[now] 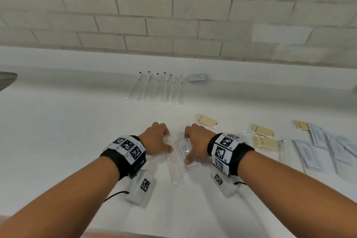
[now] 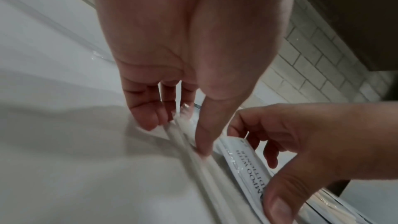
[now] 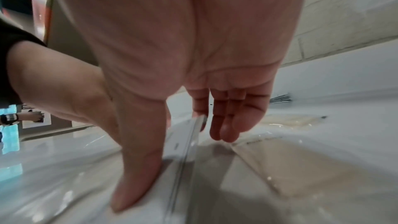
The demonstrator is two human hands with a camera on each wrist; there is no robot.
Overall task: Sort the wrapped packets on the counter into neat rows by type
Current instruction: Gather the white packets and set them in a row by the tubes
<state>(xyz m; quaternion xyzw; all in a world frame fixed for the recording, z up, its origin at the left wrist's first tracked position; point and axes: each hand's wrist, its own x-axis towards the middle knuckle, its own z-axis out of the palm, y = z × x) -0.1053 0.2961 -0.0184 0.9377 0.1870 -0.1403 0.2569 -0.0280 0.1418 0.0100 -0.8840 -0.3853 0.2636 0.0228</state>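
At the middle of the white counter [image 1: 77,131] my left hand [image 1: 167,141] pinches the top end of a clear wrapped toothbrush packet [image 1: 174,170] between thumb and fingers [image 2: 150,122]. The packet [image 2: 200,176] lies lengthwise toward me. Right beside it, my right hand [image 1: 193,145] holds a white shampoo sachet [image 1: 185,150]. Its thumb presses the near end and its fingers [image 3: 224,125] curl over the far edge of the sachet [image 3: 178,144]. The printed face [image 2: 243,168] of the sachet bows up a little.
A row of several clear toothbrush packets [image 1: 154,87] lies by the tiled wall, with a stack of grey-blue packets [image 1: 198,79] to its right. Yellow packets [image 1: 262,130] and white sachets [image 1: 309,154] are scattered at the right. A grey rim [image 1: 7,79] shows at the far left.
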